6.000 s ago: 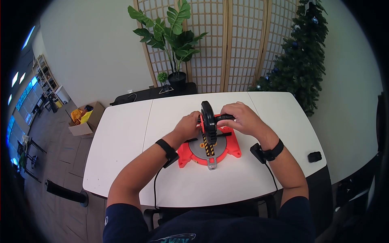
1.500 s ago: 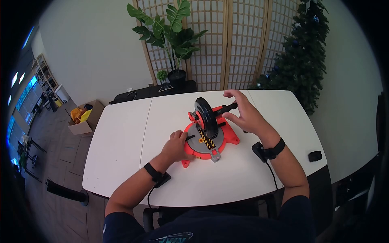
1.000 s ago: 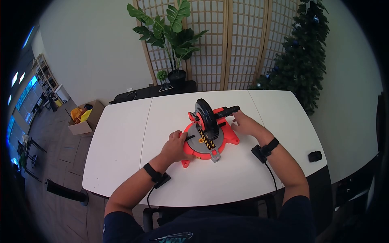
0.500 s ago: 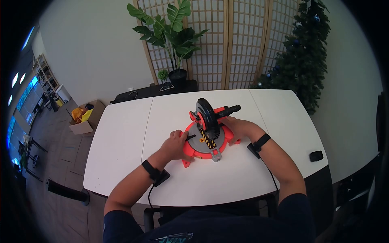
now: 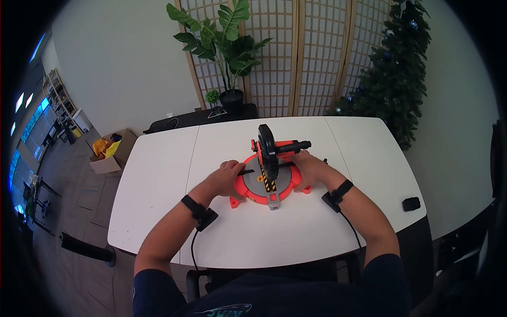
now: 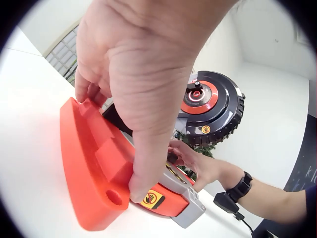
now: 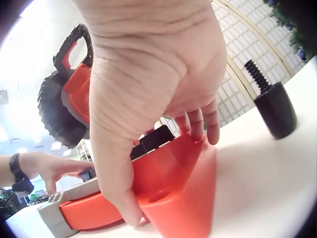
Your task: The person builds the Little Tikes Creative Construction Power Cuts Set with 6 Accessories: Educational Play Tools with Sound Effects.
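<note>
A toy miter saw (image 5: 268, 150) stands on the white table, with a red base, a grey round turntable (image 5: 254, 182) and a black toothed blade wheel raised over it. My left hand (image 5: 227, 178) grips the left end of the base; in the left wrist view its thumb (image 6: 148, 163) lies along the front and the fingers reach behind. On the opposite end, my right hand (image 5: 311, 170) holds the base the same way, thumb in front and fingertips (image 7: 213, 131) over the back. The saw's black handle (image 5: 298, 146) points right, with neither hand on it.
Just beyond the right hand stands a black knob with a threaded shaft (image 7: 277, 111), upright on the table (image 5: 227, 238). A small black object (image 5: 411, 204) lies near the right edge. Behind the table are a potted plant (image 5: 231, 100) and a folding screen.
Both hands have come down from the saw's head and handle to its base, the left first, then the right. In the last half second the saw has turned so its front faces the person.
</note>
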Available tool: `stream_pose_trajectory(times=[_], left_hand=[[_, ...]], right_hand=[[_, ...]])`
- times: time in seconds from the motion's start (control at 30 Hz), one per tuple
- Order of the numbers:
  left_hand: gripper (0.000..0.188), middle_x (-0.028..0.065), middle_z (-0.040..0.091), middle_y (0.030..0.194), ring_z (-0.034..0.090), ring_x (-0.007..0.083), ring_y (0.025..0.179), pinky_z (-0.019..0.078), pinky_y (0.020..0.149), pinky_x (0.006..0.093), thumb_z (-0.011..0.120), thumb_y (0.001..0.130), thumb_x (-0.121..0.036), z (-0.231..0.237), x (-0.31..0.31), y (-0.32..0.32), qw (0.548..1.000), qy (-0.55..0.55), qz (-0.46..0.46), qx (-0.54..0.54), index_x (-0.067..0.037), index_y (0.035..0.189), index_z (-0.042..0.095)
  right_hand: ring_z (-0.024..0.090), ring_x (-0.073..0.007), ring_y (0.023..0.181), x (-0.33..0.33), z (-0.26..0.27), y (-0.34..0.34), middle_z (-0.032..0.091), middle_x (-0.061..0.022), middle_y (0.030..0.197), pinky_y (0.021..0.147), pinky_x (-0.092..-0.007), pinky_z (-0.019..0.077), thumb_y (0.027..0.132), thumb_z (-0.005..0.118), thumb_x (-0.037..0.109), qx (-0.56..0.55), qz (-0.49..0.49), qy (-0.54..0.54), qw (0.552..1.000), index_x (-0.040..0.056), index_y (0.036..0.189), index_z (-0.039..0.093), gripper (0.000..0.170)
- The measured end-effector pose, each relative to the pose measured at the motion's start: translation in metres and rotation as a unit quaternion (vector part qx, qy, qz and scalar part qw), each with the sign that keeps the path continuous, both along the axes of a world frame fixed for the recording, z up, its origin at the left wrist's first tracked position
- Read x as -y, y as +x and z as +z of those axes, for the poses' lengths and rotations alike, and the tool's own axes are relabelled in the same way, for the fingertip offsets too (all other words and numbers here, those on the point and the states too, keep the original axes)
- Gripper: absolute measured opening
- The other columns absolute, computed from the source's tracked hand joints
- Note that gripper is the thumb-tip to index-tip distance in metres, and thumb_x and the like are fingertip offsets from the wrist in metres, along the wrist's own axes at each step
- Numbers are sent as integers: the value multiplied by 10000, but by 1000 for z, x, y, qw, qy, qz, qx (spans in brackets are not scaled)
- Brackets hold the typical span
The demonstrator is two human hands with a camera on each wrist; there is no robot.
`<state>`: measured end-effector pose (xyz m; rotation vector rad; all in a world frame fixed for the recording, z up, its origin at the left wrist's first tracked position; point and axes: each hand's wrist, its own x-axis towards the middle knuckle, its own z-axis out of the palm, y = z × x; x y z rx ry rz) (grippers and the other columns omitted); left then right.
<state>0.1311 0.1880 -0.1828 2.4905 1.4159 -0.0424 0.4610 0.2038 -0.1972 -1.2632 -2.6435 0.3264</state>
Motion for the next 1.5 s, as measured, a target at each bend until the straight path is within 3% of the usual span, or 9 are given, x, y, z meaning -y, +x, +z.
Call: stream_pose_trajectory(times=[0.17,0.47,0.57,0.67,0.73,0.87,1.1,1.23,1.5], left_hand=[[1239,179,345,1554,398,383,1407,430,1135,433,962,509,-425,2,-5,0,999,3,49,0,-86,1524,337],[1256,185,313,1574,418,372,1408,420,1148,421,958,541,-465,-4,-13,-5,999,-1,26,33,-78,1544,308],[1249,173,332,1565,446,369,1385,437,1131,419,957,541,-466,-2,-11,-3,999,0,29,29,-85,1542,314],[1242,156,355,1552,470,368,1361,451,1115,415,957,536,-458,-4,-10,-4,999,6,33,37,-88,1537,322],[1236,152,368,1542,479,368,1351,456,1107,414,958,529,-453,-6,-10,-5,999,12,33,42,-92,1531,331],[1211,142,400,1512,494,367,1327,471,1085,425,957,517,-433,-7,-10,-4,998,27,35,39,-100,1512,353],[1191,160,451,1438,493,381,1308,488,1051,453,937,490,-437,-8,-8,6,998,50,42,-6,-104,1484,374],[1158,165,489,1380,514,394,1263,498,1032,454,930,477,-439,-7,-9,7,997,65,45,-8,-104,1455,408],[1116,167,520,1321,533,393,1218,514,1008,444,932,469,-442,-5,-17,12,996,71,29,-45,-113,1421,451]], right_hand=[[517,-385,1204,10,3,-1,498,-185,1316,1001,-446,498,481,902,346,-21,-32,10,999,56,1386,472,1044],[502,-402,1248,12,-1,0,494,-203,1366,1030,-449,481,505,914,376,-45,-48,10,998,48,1405,451,1064],[480,-399,1295,17,3,0,481,-217,1400,1062,-454,455,568,905,353,-27,-59,12,998,38,1429,428,1034],[461,-392,1330,25,19,6,467,-225,1435,1089,-454,430,664,882,332,-102,-62,-64,991,31,1440,421,951],[472,-384,1323,26,22,15,486,-220,1418,1097,-445,423,747,847,312,-114,-108,6,987,31,1428,444,840],[521,-363,1269,22,27,38,550,-194,1334,1066,-428,450,791,822,330,-98,-167,53,980,32,1370,510,721],[622,-319,1158,18,17,64,600,-178,1265,943,-414,530,783,822,360,0,-303,-18,953,37,1311,558,673],[661,-311,1095,15,2,70,622,-157,1255,916,-407,543,780,823,357,-1,-319,-47,946,49,1287,576,642],[704,-295,983,11,-14,71,731,-131,1052,851,-401,561,770,831,328,2,-309,-60,949,58,1109,680,459]])
